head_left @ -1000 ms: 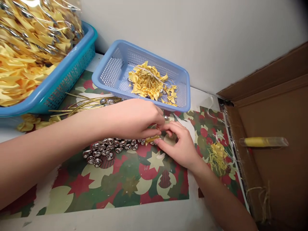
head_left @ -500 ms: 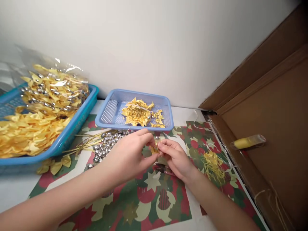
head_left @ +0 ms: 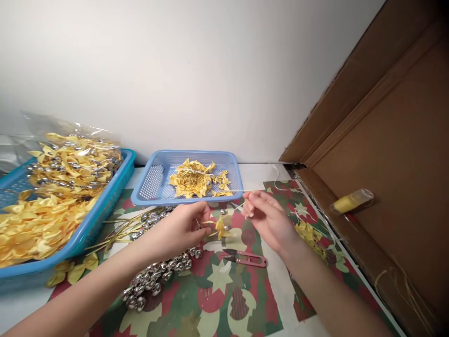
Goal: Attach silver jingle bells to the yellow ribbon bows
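Observation:
My left hand (head_left: pixel 182 228) and my right hand (head_left: pixel 268 217) are raised a little above the patterned mat (head_left: pixel 224 299), a short way apart. Between them hangs a small yellow ribbon bow (head_left: pixel 221 227) with a silver bell, on a thin gold cord (head_left: pixel 229 211). The left hand's fingers pinch one end of the cord beside the bow. The right hand's fingertips pinch the other end, pulled out to the right. Silver bells (head_left: pixel 159 275) lie in a heap below the left forearm.
A small blue basket (head_left: pixel 154 180) of yellow bows stands behind the hands. A large blue basket (head_left: pixel 87 229) with bagged bows fills the left. Red thread snips (head_left: pixel 245 258) lie on the mat. A cardboard wall (head_left: pixel 393 154) with a yellow tube (head_left: pixel 349 202) stands right. Ribbon scraps (head_left: pixel 310 236) lie near it.
The hands were together on the mat working at the bow; now they have lifted and drawn apart, with the cord stretched between them. The snips have come into sight. The camera tilted up.

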